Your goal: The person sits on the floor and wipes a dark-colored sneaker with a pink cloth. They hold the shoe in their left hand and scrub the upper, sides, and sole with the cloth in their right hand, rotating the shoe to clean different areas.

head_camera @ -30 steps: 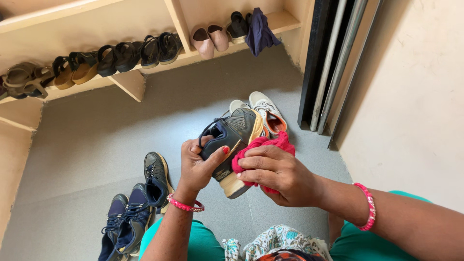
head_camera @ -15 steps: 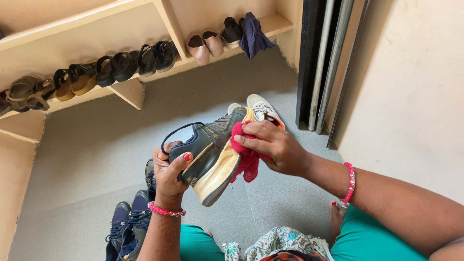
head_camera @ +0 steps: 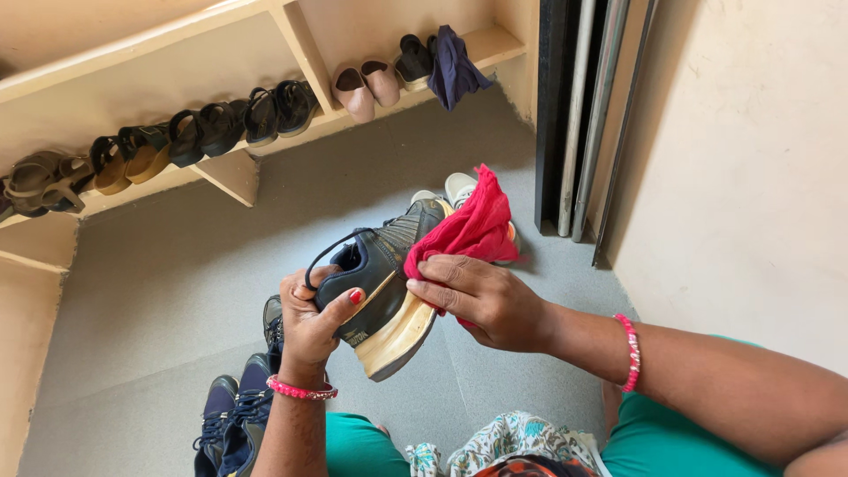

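Observation:
My left hand (head_camera: pixel 311 322) grips the heel end of a dark grey sneaker (head_camera: pixel 382 263) with a tan sole, held tilted above the floor, its black lace looping out. My right hand (head_camera: pixel 481 299) holds a red cloth (head_camera: pixel 468 226) pressed against the shoe's side near the sole; the cloth flares up past the toe. Both wrists wear pink bead bracelets.
A white and orange sneaker pair (head_camera: pixel 461 189) lies on the grey floor behind the held shoe. Dark blue sneakers (head_camera: pixel 237 415) lie by my left knee. A wooden shelf (head_camera: pixel 231 163) holds sandals, pink flats (head_camera: pixel 367 86) and a dark cloth. Metal poles (head_camera: pixel 596 115) stand at the right wall.
The right hand slid the red cloth back along the shoe's side toward the heel, and the cloth now flares up over the toe. The left hand keeps its grip.

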